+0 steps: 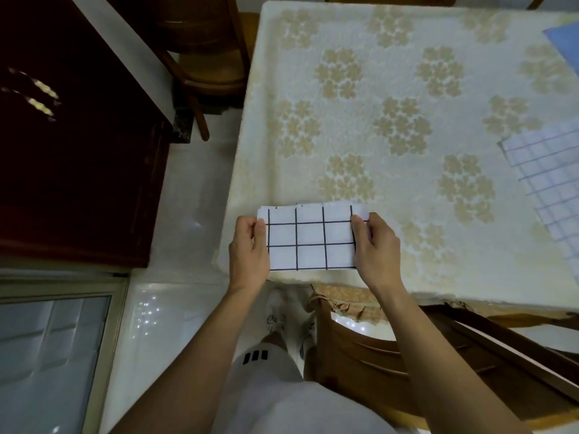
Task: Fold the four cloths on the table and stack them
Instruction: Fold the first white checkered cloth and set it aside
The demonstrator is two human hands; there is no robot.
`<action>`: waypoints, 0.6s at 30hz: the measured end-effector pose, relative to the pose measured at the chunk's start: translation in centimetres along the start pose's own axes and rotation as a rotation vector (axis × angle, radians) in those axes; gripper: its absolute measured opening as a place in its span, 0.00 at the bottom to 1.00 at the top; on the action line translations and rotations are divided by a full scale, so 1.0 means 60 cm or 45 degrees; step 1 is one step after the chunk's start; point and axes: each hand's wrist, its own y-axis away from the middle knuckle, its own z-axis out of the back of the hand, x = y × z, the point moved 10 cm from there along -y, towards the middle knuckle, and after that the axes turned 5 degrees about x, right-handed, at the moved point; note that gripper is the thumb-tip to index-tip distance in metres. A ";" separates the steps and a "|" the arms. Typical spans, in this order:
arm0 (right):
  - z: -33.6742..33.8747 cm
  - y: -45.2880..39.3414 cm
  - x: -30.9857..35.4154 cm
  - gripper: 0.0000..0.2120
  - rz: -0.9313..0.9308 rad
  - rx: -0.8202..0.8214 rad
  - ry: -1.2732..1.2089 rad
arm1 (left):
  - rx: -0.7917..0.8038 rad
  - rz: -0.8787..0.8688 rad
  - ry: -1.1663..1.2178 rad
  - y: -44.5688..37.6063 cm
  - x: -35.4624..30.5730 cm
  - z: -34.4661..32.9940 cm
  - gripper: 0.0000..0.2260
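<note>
White checked cloth (311, 239), folded small, sits at near left corner of desk (407, 89). We pinch its ends: left hand (249, 252), right hand (374, 249). Fold looks done. Next we let go, reach grid cloth (545, 173) and blue cloth (564, 42) at right edge.

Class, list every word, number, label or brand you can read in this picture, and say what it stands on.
None: no readable text shows.
Folded grid cloth: black lines only.
Shorts: three black bars, no letters.
Shoe: dark markings, too blurred to read.
</note>
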 end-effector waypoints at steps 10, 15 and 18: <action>-0.041 -0.053 -0.041 0.14 -0.109 -0.019 0.083 | 0.118 0.001 -0.047 -0.095 0.031 -0.021 0.09; -0.069 -0.088 -0.076 0.14 -0.198 -0.011 0.185 | 0.166 0.096 -0.134 -0.141 0.056 -0.032 0.09; -0.086 -0.111 -0.108 0.14 -0.279 0.002 0.292 | 0.186 0.128 -0.283 -0.158 0.064 -0.041 0.07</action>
